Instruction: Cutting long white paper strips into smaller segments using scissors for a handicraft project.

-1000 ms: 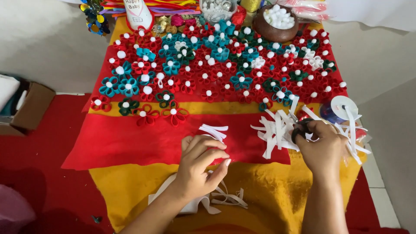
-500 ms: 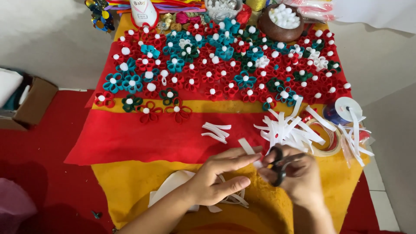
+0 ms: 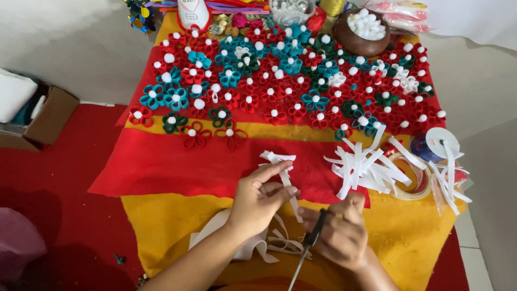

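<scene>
At lower centre, the left hand [image 3: 257,200] pinches a thin, floppy white paper strip [image 3: 291,195] between closed fingers, best held near its end, while the right hand [image 3: 339,233] grips black scissors [image 3: 311,241].

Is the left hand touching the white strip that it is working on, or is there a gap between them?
Touching. The head view shows the left hand pinching the white strip between thumb and fingers, no gap visible.
</scene>
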